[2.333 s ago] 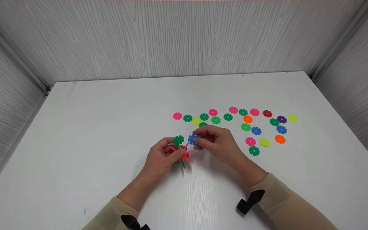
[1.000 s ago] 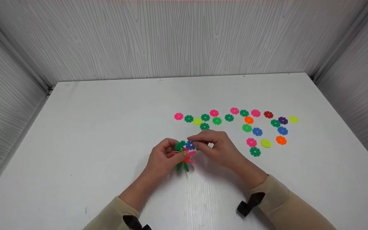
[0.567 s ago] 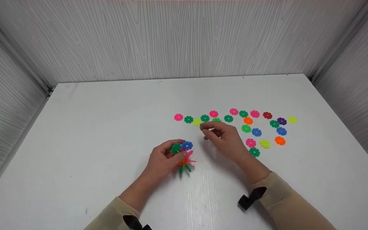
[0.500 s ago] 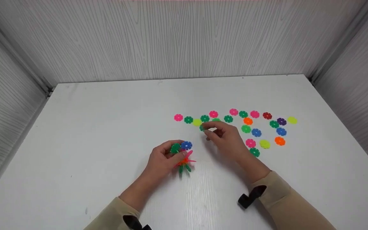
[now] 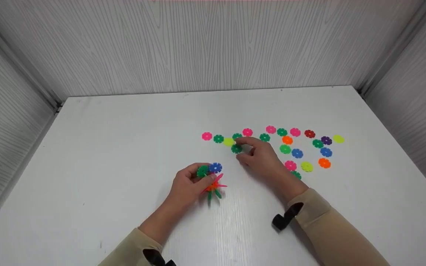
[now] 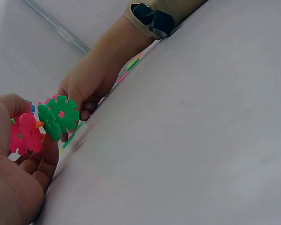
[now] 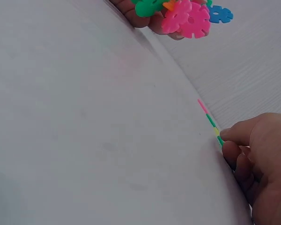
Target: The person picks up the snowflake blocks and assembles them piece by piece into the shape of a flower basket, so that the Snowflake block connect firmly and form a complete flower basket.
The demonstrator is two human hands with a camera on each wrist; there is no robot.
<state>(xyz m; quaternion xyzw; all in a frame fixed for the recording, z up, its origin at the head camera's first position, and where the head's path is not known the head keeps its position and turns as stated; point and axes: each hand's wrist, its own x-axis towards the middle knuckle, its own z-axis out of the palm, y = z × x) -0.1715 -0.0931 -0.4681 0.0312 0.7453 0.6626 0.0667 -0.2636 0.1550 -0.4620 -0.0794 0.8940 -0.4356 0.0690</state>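
My left hand [image 5: 187, 186] pinches a cluster of slotted plastic snowflake discs. At its core sits an orange disc [image 5: 212, 187], with pink and green discs slotted on edgewise. A blue disc [image 5: 215, 167] stands out at the cluster's top beside a green one [image 5: 203, 171]. The left wrist view shows the cluster's green disc [image 6: 68, 115] and pink disc [image 6: 29, 133] close up. My right hand [image 5: 263, 159] is low at the table, thumb and forefinger apart on either side of a dark green disc [image 5: 236, 149] lying flat. In the right wrist view that hand [image 7: 271, 159] partly hides the row of discs.
Loose snowflake discs lie flat across the table's middle right, among them a yellow disc [image 5: 229, 142], a pink disc [image 5: 207, 136], a purple disc [image 5: 326, 140] and an orange disc [image 5: 324, 163]. The white table [image 5: 105, 147] ends at a wood-grain back panel [image 5: 198, 44].
The blue disc went from my right fingers onto the cluster. My right hand then let go, moved up and spread its fingers about the dark green disc. My left hand keeps its hold.
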